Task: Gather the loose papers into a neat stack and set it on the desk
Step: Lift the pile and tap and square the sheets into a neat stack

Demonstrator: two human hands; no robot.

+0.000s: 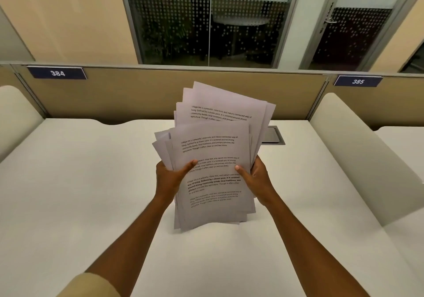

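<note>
Several printed white papers (213, 149) stand upright in an uneven bundle, their top edges fanned out at different heights and angles. The bottom edges rest on or hover just above the white desk (80, 182); I cannot tell which. My left hand (171, 177) grips the bundle's left side with the thumb across the front sheet. My right hand (255, 177) holds the right side, thumb on the front and fingers behind. Both forearms reach in from the bottom of the view.
Low cream dividers (344, 145) flank the desk on the left and right. A tan back panel (160, 94) carries number plates 384 (57, 73) and 385 (358, 81). A grey cable hatch (273, 136) sits in the desk behind the papers. Glass walls lie beyond.
</note>
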